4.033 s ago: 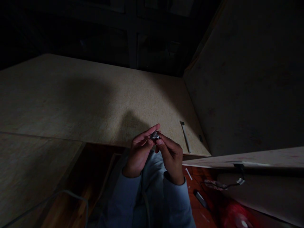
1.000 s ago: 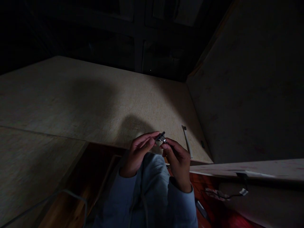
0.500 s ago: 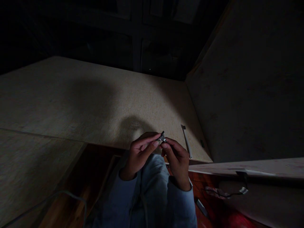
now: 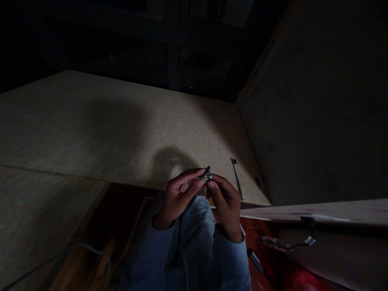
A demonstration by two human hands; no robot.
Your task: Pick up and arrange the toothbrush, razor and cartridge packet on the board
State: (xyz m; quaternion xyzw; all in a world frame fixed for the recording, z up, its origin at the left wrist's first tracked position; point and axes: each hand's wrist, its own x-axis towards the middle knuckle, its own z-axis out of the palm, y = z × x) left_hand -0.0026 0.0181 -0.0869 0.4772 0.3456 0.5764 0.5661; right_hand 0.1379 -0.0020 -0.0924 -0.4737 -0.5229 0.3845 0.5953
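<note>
Left hand [image 4: 178,197]: pinching the wide end of a small, shiny dark metal piece [image 4: 207,175]
Right hand [image 4: 226,201]: pinching its narrow end
Slim white dark-bristled toothbrush [image 4: 238,179]: on the pale mottled surface [image 4: 182,121]

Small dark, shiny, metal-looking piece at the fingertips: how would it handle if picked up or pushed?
The small dark, shiny, metal-looking piece is probably stiff, given its metallic glint. Its angular outline suggests it wouldn't roll freely. Likely light, too: the left hand and right hand hold it in a fingertip pinch.
</note>
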